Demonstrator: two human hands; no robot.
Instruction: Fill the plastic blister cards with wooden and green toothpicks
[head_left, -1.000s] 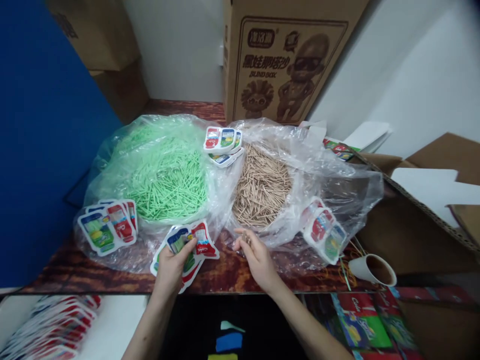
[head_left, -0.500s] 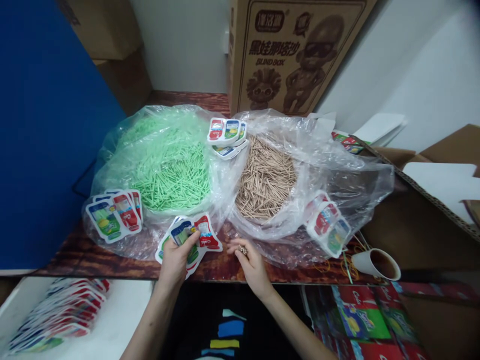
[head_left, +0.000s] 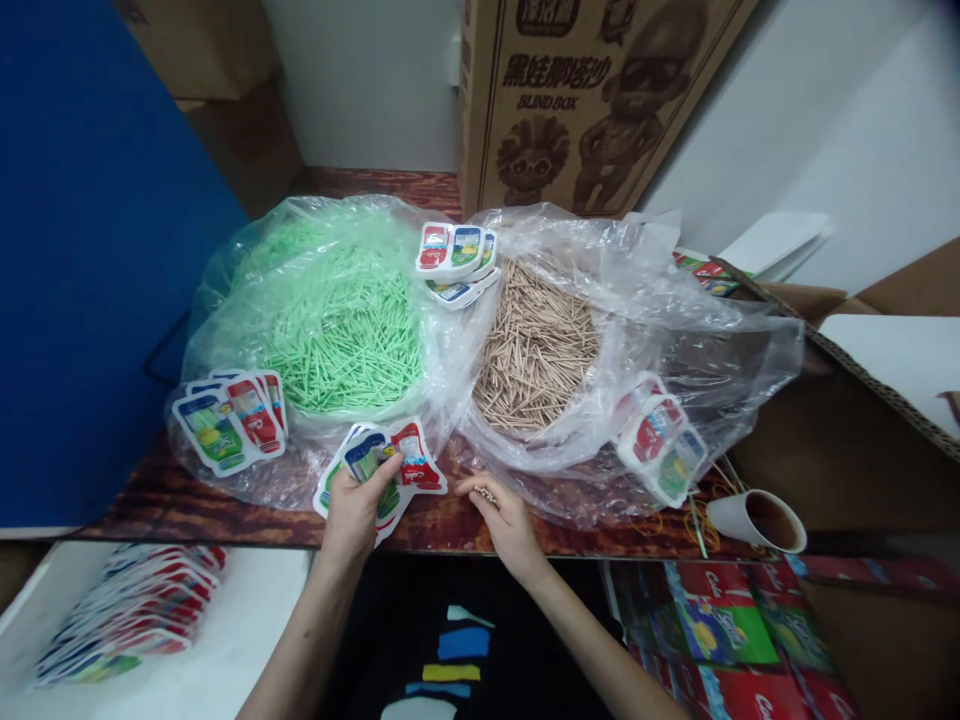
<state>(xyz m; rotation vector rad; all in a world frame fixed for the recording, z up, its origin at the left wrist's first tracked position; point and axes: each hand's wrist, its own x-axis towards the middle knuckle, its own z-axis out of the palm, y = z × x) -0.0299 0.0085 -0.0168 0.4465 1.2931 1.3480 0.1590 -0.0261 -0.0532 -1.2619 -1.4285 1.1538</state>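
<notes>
Fanned in my left hand (head_left: 354, 505) are several flat printed packets (head_left: 417, 462) with red cola and green lemon designs; my thumb presses on their top. My right hand (head_left: 510, 525) is closed around a small bunch of thin brown sticks (head_left: 487, 494), of which only the ends show between thumb and fingers. Just beyond it, an open clear bag holds a heap of brown sticks (head_left: 534, 350). To the left of that lies another bag with light green sticks (head_left: 349, 345). The two hands are apart, above the table's front edge.
More packets lie at the left (head_left: 231, 425), between the bags (head_left: 454, 255) and at the right (head_left: 664, 445). A paper cup (head_left: 754, 520) of brown drink tips near the table's right edge. A tall carton (head_left: 547, 110) stands behind; a white tray (head_left: 255, 640) holds stacked packets below left.
The view has shifted slightly, so the bags and carton sit a little higher. My right fingers have closed in more around the brown sticks. My left hand keeps its hold on the packets.
</notes>
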